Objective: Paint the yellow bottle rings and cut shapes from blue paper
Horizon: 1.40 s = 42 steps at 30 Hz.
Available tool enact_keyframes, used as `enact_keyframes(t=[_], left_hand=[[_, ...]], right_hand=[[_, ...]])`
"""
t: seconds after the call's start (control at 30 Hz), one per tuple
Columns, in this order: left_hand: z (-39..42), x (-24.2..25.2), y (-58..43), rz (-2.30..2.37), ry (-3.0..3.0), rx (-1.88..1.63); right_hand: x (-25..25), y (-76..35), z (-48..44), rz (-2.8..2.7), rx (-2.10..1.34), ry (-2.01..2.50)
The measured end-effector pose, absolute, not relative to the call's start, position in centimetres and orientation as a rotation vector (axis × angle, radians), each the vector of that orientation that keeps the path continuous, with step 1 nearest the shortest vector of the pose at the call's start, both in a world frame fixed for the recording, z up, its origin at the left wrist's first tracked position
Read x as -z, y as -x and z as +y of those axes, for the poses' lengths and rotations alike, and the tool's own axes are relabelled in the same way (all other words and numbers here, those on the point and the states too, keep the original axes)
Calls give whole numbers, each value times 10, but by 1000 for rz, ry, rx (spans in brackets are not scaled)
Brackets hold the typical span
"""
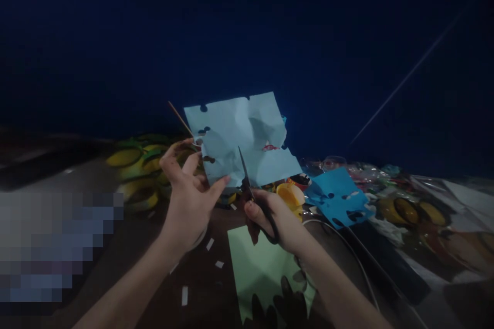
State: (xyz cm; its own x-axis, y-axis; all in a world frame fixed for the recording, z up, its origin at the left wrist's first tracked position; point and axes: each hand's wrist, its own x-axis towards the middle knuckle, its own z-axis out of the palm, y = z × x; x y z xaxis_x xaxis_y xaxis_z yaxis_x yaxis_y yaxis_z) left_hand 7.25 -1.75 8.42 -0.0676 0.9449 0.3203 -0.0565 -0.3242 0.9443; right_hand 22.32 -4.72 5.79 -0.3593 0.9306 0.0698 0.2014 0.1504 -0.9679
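A light blue sheet of paper (227,139) with small holes and notches cut in its edges is held up in front of me. My left hand (189,195) grips its lower left edge, thumb in front and fingers toward the back. My right hand (278,216) is closed round the dark handles of a pair of scissors (245,169). Their blades point up in front of the paper's lower part; whether they touch it I cannot tell. Below the right hand a pale green sheet (247,267) lies on the dark table (208,313).
A brighter blue cut sheet (332,190) lies to the right, by a yellow cup (290,196). Yellow-green rings (135,175) are piled at the left. Small white scraps (184,296) dot the table. A pale cable (358,257) curves at the right, near clear plastic wrapping (370,172).
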Motion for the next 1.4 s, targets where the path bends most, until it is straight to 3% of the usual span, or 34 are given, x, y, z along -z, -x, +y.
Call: enact_keyframes(t=[0.27, 0.97, 1.4], left_hand=[[-9, -79, -59, 1036, -1740, -1364], [-1, -88, -36, 811, -1579, -1072], [2, -86, -30, 915, -2037, -1003]], right_hand=[[-56, -226, -47, -1743, -1240, 1126], [-61, -235, -47, -1834, -1376, 1084], [-60, -237, -49, -1826, -1498, 1030]])
